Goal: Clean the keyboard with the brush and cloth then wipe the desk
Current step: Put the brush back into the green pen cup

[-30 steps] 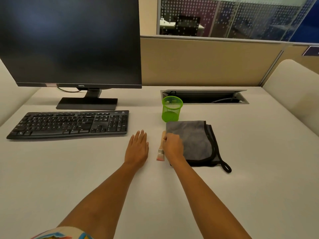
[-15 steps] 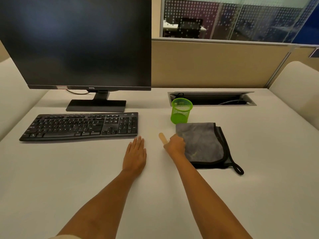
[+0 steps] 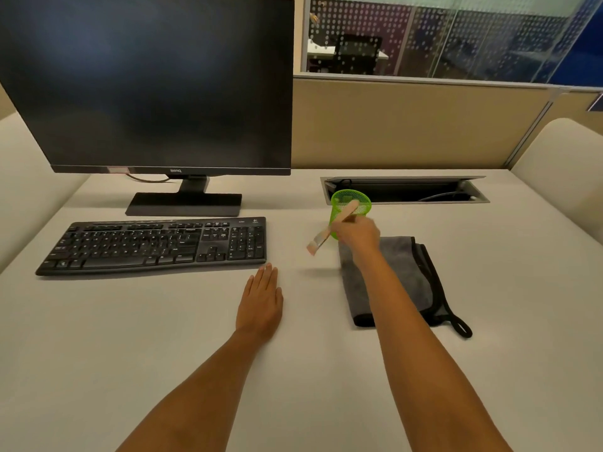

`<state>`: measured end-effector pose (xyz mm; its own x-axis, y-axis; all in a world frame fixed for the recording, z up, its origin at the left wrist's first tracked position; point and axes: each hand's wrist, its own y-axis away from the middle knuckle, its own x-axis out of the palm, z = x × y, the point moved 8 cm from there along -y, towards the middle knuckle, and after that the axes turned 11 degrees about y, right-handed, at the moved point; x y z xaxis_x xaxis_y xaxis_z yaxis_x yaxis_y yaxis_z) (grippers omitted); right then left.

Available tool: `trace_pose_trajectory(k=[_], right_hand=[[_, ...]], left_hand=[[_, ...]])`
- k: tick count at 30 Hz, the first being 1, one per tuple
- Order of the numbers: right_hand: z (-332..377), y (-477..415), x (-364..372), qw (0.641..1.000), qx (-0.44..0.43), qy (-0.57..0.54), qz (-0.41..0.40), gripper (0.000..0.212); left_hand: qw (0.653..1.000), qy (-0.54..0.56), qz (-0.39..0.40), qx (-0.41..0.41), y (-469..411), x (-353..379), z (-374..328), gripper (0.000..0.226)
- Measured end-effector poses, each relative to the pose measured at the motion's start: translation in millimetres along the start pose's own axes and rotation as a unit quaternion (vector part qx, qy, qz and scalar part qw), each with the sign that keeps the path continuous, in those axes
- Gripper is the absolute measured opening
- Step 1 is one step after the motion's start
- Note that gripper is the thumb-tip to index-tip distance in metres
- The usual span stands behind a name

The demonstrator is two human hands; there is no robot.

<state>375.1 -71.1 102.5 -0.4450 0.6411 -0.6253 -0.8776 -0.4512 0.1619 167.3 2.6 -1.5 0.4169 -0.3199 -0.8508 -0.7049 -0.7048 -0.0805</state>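
Observation:
A black keyboard (image 3: pixel 156 244) lies on the white desk (image 3: pixel 130 337) in front of the monitor. My right hand (image 3: pixel 357 234) grips a small wooden-handled brush (image 3: pixel 321 238) and holds it lifted off the desk, bristles pointing down-left, right of the keyboard. A folded grey cloth (image 3: pixel 404 275) with black edging lies under my right forearm. My left hand (image 3: pixel 261 303) rests flat on the desk, fingers straight, just below the keyboard's right end.
A dark monitor (image 3: pixel 146 86) on its stand fills the back left. A green mesh cup (image 3: pixel 350 207) stands behind the brush. An open cable tray (image 3: pixel 404 189) is set into the desk at the back. Beige partitions bound the desk.
My right hand has picked the brush up from the desk beside the cloth and raised it toward the green cup. My left hand has stayed flat on the desk.

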Motion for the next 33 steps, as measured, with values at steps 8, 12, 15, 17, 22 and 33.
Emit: trace_pose_trajectory(k=[8, 12, 15, 17, 22, 33], right_hand=[[50, -30, -67, 0.982, -0.075, -0.019, -0.173, 0.022], [40, -49, -65, 0.98, -0.049, 0.008, -0.193, 0.021], [30, -61, -59, 0.982, -0.021, 0.036, -0.187, 0.023], [27, -67, -55, 0.983, -0.011, 0.055, -0.175, 0.026], [19, -79, -45, 0.98, 0.005, 0.086, -0.178, 0.028], [14, -88, -35, 0.977, -0.012, 0.099, -0.188, 0.027]], left_hand=[[1.0, 0.013, -0.009, -0.002, -2, -1, 2, 0.08], [1.0, 0.018, -0.014, -0.002, -1, -2, 2, 0.08], [0.999, 0.028, -0.021, -0.001, -1, -3, 2, 0.079], [0.999, 0.035, -0.023, -0.001, 0, -3, 2, 0.078], [0.999, 0.038, -0.031, 0.001, 0, -5, 1, 0.077], [0.998, 0.042, -0.036, 0.003, 1, -4, 1, 0.075]])
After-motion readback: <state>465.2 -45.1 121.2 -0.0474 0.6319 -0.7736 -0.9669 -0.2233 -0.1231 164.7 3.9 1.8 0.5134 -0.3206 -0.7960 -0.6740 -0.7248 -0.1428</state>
